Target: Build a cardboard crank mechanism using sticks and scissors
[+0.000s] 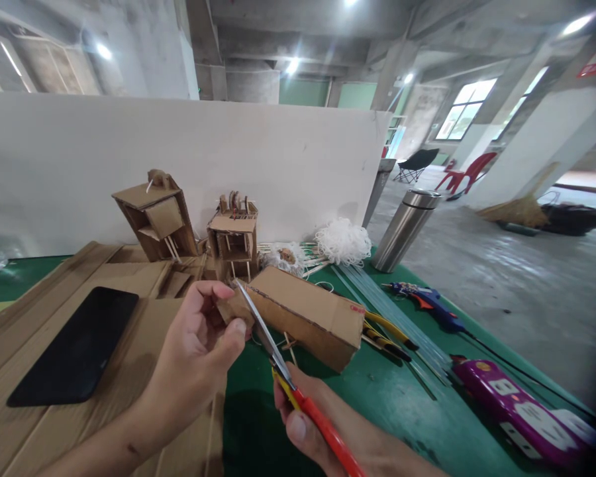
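My left hand (203,334) pinches a small piece of brown cardboard (234,307) between thumb and fingers. In my right hand (312,411) is a pair of scissors (263,328) with red and yellow handles. Their blades point up and to the left, alongside the right edge of the cardboard piece; whether they touch it I cannot tell. Just beyond the blades lies a long closed cardboard box (302,308). Behind my left hand stands a small cardboard structure (233,238) with sticks in it, and a taller cardboard structure (156,215) is to its left.
A black phone or tablet (77,348) rests on cardboard sheets (173,424) at left. Clear glue sticks (392,311), yellow-handled pliers (390,331), a glue gun (427,305), a purple power strip (519,407) and a steel flask (406,228) lie or stand rightward. White bands (344,242) are heaped behind.
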The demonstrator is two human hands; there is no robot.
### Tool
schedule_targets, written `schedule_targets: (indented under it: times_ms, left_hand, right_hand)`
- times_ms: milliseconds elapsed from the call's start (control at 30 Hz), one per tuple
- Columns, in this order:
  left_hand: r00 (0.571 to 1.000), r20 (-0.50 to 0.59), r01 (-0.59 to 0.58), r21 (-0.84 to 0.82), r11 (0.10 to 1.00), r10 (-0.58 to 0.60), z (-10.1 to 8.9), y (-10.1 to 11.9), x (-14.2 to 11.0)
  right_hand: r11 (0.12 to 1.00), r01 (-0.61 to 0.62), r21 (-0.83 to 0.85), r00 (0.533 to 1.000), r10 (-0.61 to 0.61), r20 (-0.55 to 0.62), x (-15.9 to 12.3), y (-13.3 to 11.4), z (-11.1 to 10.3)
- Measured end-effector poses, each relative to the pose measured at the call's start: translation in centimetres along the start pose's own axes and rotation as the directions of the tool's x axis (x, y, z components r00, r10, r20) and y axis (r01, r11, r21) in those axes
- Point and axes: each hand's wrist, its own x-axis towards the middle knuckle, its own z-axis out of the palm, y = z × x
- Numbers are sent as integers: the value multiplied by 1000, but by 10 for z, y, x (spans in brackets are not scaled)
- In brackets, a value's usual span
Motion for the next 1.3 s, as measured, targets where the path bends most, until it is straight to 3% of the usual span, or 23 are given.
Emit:
schedule_targets:
  times_ms: [233,533,933,1300]
  left_hand:
    - [1000,8,-9,63,998,9,-1,-1,0]
    - [1000,15,-3,87,996,1,-2,-2,-2]
    - [999,-8,-32,27,999,32,0,-2,2]
    - [1000,17,2,12,1000,-2,-4,-6,4]
  right_hand:
    - [1000,-8,7,999,8,38,-7,11,1]
    - [994,44,-101,999,-44,5,4,4,-1]
    - [988,-37,-148,999,31,-41,1,-8,-2]
    - [990,9,-141,999,-15,-42,3,2,-1]
